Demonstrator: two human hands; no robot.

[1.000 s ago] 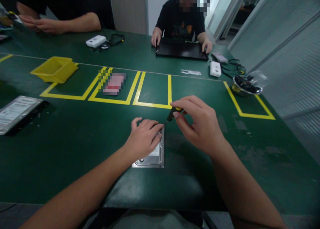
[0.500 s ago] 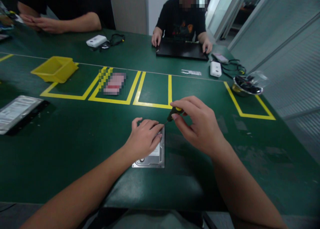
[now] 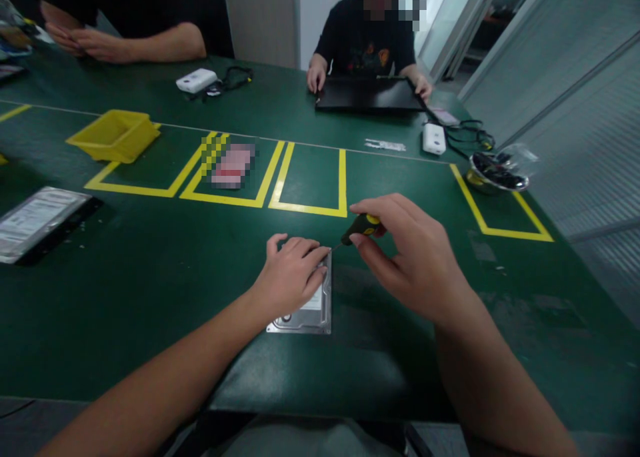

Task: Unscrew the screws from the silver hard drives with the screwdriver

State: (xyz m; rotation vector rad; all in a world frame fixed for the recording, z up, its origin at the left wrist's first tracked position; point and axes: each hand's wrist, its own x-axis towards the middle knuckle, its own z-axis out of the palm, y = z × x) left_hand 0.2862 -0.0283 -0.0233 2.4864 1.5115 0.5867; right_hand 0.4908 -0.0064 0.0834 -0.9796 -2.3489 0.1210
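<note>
Steadily now: your left hand [image 3: 287, 270] lies spread, fingers splayed, across the flat silver metal hard drive with a white label [image 3: 317, 316], which sits on the green counter [image 3: 200, 324] just below the centre of the frame. Your right hand [image 3: 413, 247] pinches the thin-shafted screwdriver with a dark and yellow handle [image 3: 354, 232], its tip at or close to the drive's upper-right corner; whether it sits in a screw is too small to tell. The shaft slants up toward the right, so if you are turning a screw, standing it more upright should help the tip bite and spare the head. Press down through the drive while you turn, and mind the left fingertips beside that corner, since a slip would likely catch them; they also hide much of the drive's upper half. Nothing blocks your right wrist close by. Farther off, a larger silver hard drive [image 3: 43, 220] lies at the left edge with small bits beside it, a yellow plastic bin [image 3: 140, 139] stands upper left, and a shiny bowl of dark pieces [image 3: 493, 185] stands at the right. Across the counter, a co-worker handles a black flat panel [image 3: 367, 94].
</note>
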